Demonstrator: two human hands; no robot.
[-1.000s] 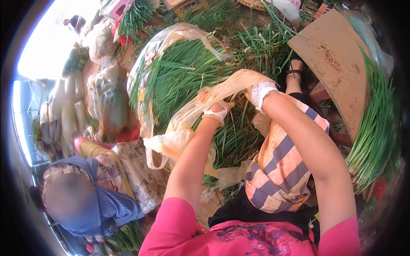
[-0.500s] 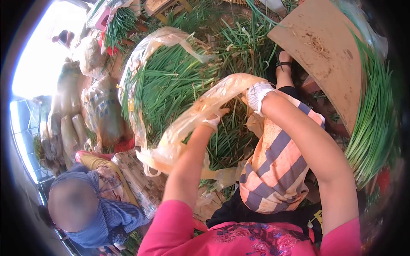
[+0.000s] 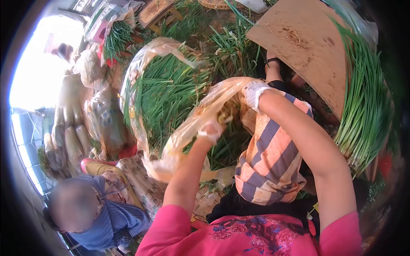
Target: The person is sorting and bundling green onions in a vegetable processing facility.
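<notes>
A large clear plastic bag (image 3: 179, 132) stands with its mouth wide open in front of me, long green stalks (image 3: 171, 85) lying inside. My left hand (image 3: 212, 129) is at the bag's mouth, over the stalks, with its fingers blurred by motion. My right hand (image 3: 255, 93), in a whitish glove, is closed on the far right part of the bag's rim. Beneath my right forearm, a striped cloth (image 3: 273, 149) covers my knee.
A brown board (image 3: 307, 51) with dirt on it is at the upper right, beside a long bundle of green stalks (image 3: 367, 102). Another person (image 3: 102, 205) sits at the lower left. Filled plastic bags (image 3: 70, 106) stand at the left, and a small stool (image 3: 158, 13) is at the top.
My left hand has shifted slightly down inside the bag's mouth and is now blurred. My right hand still holds the rim. The whole view has shifted a little.
</notes>
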